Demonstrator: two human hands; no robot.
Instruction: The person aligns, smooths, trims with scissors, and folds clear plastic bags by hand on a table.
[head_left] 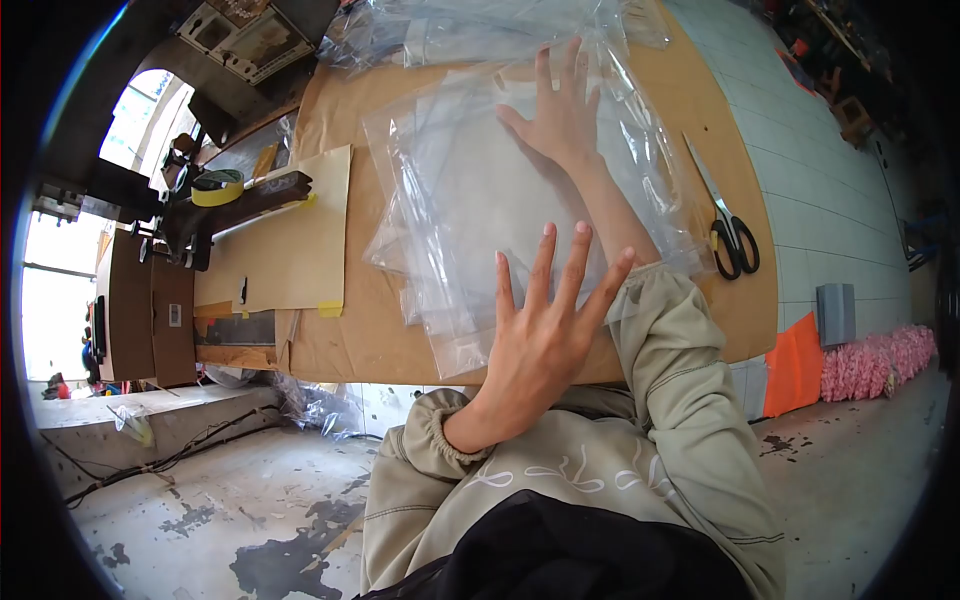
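Observation:
Clear plastic bags (455,190) lie in a loose, overlapping stack on the brown board-covered table (375,345). My right hand (562,118) reaches across to the far part of the stack, fingers spread and palm down on the plastic. Nearer my body, my left hand (545,335) is spread over the near edge of the bags, fingertips pointing away from me; whether it touches them I cannot tell. Neither hand grips anything. Black-handled scissors (735,245) rest to the right of the stack, blades partly apart and pointing away.
More crumpled clear plastic (480,35) is heaped at the table's far edge. A dark machine arm (250,205) carrying a yellow tape roll (217,187) juts in from the left over a tan sheet (290,255). An orange sheet (793,370) and a pink fluffy bundle (880,362) are at right.

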